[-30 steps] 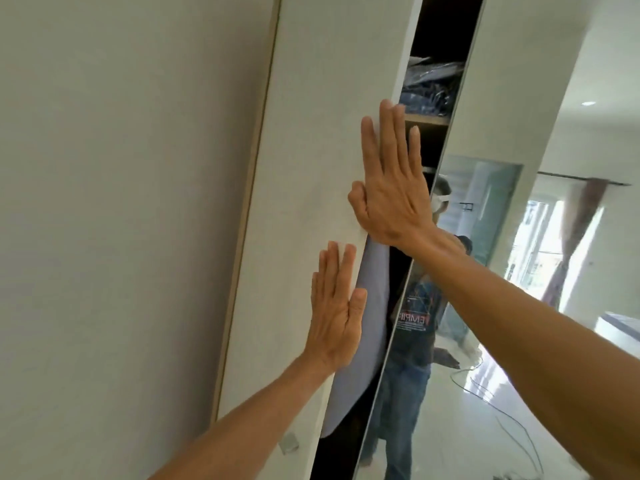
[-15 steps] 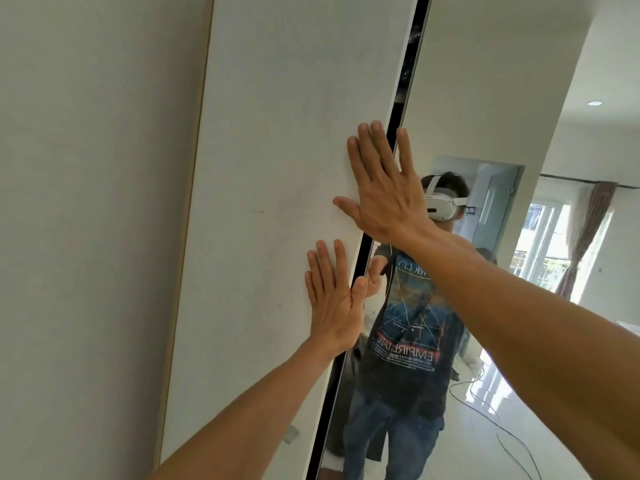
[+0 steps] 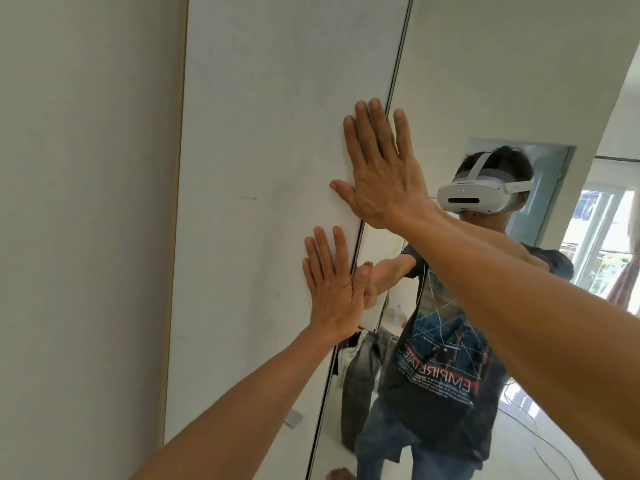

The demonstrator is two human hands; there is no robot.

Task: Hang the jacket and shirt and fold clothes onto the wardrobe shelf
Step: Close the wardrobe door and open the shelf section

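Note:
The white wardrobe sliding door [image 3: 263, 202] fills the middle of the head view, its right edge meeting the mirrored door [image 3: 467, 81] with only a thin dark seam between them. My left hand [image 3: 329, 285] presses flat on the white door near that edge, fingers straight. My right hand [image 3: 381, 168] lies flat higher up, across the seam, fingers spread and straight. The wardrobe's inside, the jacket, the shirt and the shelf are hidden behind the doors.
A plain wall [image 3: 86, 237] runs along the left. The mirror reflects a person in a headset, a pile of clothes [image 3: 363, 368] on the floor, a cable and a bright window at the right.
The white door has slid right under both hands. The dark gap showing the shelf and hanging garment has narrowed to a thin seam.

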